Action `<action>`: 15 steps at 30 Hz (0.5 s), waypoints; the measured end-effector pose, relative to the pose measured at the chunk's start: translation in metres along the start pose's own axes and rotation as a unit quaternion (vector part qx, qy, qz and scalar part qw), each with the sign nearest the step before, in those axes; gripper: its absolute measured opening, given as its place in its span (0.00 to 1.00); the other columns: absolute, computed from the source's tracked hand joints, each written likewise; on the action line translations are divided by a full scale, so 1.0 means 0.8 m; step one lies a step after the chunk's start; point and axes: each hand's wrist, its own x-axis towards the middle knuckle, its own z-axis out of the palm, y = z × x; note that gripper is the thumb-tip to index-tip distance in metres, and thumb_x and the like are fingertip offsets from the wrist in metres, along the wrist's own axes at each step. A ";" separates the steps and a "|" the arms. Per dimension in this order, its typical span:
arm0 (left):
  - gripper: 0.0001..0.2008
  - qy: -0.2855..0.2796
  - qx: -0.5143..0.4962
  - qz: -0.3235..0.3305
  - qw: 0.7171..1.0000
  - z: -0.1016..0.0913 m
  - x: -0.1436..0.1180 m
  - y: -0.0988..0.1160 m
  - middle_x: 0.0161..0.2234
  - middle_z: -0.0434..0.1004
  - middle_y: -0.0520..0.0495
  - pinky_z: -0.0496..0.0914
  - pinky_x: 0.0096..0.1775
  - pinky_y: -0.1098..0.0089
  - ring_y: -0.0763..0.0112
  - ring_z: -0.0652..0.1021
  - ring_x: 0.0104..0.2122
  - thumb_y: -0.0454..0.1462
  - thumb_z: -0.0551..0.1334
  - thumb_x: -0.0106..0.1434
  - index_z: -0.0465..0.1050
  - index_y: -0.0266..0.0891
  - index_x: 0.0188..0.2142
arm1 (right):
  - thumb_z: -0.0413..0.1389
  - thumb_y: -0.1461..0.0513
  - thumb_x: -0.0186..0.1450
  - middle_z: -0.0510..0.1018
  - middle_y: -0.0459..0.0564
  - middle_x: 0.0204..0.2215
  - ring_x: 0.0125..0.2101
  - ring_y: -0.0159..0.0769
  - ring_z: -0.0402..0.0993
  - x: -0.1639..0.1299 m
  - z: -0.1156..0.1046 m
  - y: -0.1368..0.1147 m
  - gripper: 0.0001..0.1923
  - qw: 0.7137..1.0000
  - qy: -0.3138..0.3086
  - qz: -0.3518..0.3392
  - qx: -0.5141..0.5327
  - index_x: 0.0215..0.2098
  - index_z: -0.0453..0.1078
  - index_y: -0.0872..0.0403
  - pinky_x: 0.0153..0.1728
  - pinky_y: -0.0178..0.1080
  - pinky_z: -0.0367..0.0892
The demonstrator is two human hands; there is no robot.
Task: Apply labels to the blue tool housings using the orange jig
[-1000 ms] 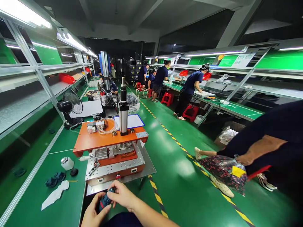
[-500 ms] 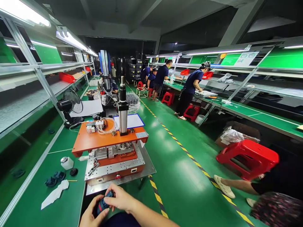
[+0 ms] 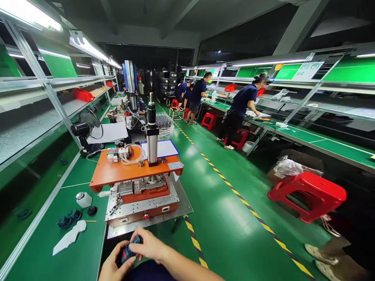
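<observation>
Both of my hands are closed around a small dark blue plastic part with a red stripe (image 3: 127, 253), low in the view over my lap. My left hand (image 3: 113, 262) cups it from the left and below. From the right, my right hand (image 3: 148, 245) grips its upper end, thumb across the top. Just beyond stands an orange press machine (image 3: 117, 171) with an upright cylinder. On the green bench at left lie dark blue parts (image 3: 69, 219), a crumpled white cloth (image 3: 69, 239), a white bottle (image 3: 83, 199) and a round black cap (image 3: 91, 210).
A black fan (image 3: 88, 130) stands on the left bench. A red stool (image 3: 307, 197) is at right, with a person's feet (image 3: 325, 261) near it. Other people work along the right-hand bench (image 3: 310, 138). Yellow-black tape (image 3: 228, 181) marks the floor.
The person at lower right has moved, and their feet are now farther right and lower. A co-worker at the right bench leans further right. My hands keep their hold on the part.
</observation>
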 end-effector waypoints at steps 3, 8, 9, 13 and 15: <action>0.28 0.011 0.005 -0.001 1.000 0.004 -0.002 0.000 0.48 0.83 0.42 0.74 0.53 0.64 0.54 0.81 0.49 0.52 0.72 0.51 0.78 0.41 0.48 | 0.63 0.62 0.58 0.70 0.38 0.20 0.17 0.25 0.66 -0.002 0.002 0.000 0.11 1.000 0.003 0.008 0.004 0.39 0.69 0.54 0.19 0.29 0.65; 0.30 0.036 -0.005 -0.014 0.999 0.010 -0.007 0.004 0.47 0.84 0.42 0.75 0.53 0.63 0.52 0.81 0.49 0.54 0.73 0.48 0.78 0.41 0.46 | 0.63 0.63 0.58 0.70 0.37 0.20 0.17 0.24 0.66 -0.002 0.004 0.000 0.11 1.000 0.010 0.013 0.005 0.38 0.70 0.55 0.19 0.28 0.65; 0.31 0.035 -0.006 -0.018 0.999 0.010 -0.007 0.005 0.46 0.84 0.42 0.75 0.52 0.62 0.52 0.81 0.49 0.54 0.73 0.47 0.79 0.41 0.46 | 0.63 0.63 0.58 0.70 0.37 0.20 0.17 0.24 0.66 -0.002 0.004 -0.001 0.11 1.000 0.010 0.015 0.007 0.38 0.70 0.55 0.19 0.28 0.65; 0.30 0.065 0.002 -0.007 0.998 0.009 -0.007 0.005 0.45 0.84 0.45 0.75 0.53 0.62 0.52 0.82 0.48 0.56 0.71 0.48 0.78 0.42 0.46 | 0.64 0.63 0.56 0.70 0.38 0.20 0.18 0.24 0.67 -0.006 0.003 -0.004 0.13 1.000 0.016 0.024 0.005 0.39 0.72 0.55 0.20 0.28 0.65; 0.30 0.041 0.013 -0.012 0.999 0.008 -0.005 0.003 0.44 0.85 0.45 0.76 0.52 0.61 0.51 0.82 0.48 0.57 0.71 0.47 0.78 0.43 0.45 | 0.65 0.63 0.55 0.71 0.38 0.20 0.18 0.24 0.68 -0.008 0.002 -0.005 0.13 0.999 0.021 0.028 0.006 0.38 0.73 0.55 0.21 0.28 0.66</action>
